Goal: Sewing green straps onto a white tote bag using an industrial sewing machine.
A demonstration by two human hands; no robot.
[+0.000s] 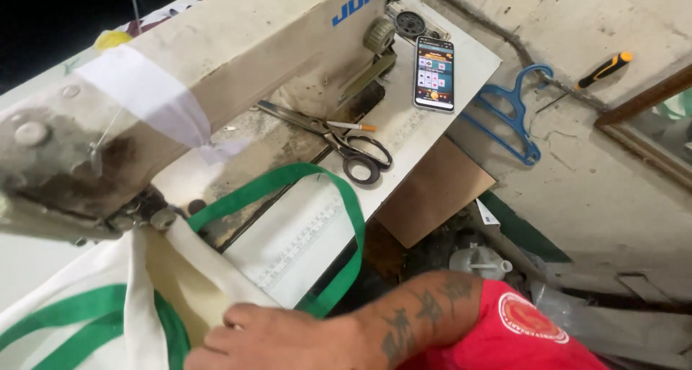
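Where the cream cloth bag (180,283) is gathered under the head of the sewing machine (180,74), at about eight o'clock in the view, it is pressed flat by one hand (270,337), laid palm down on the cloth with the fingers stretched toward nine o'clock; whether this is the right or the left hand cannot be told for certain, though the tattooed forearm enters from four o'clock. Nothing is pinched in its grip, the fingers lying open on the fabric. The bag's long axis runs from seven o'clock up toward one o'clock, its green handle strap (339,211) looping out toward two o'clock over the white desk (468,67). The bag's lower part is cut off by the bottom edge, and the needle area is hidden behind cloth and machine head. Only one hand is seen; the other is out of view.

On the desk one pair of scissors (339,139) is laid with blades toward ten o'clock, one cigarette (353,126) beside it, and one phone (434,73) with a lit screen. Beyond the desk, one blue hanger (515,114) and one screwdriver (598,71) are seen on the concrete floor (577,190).
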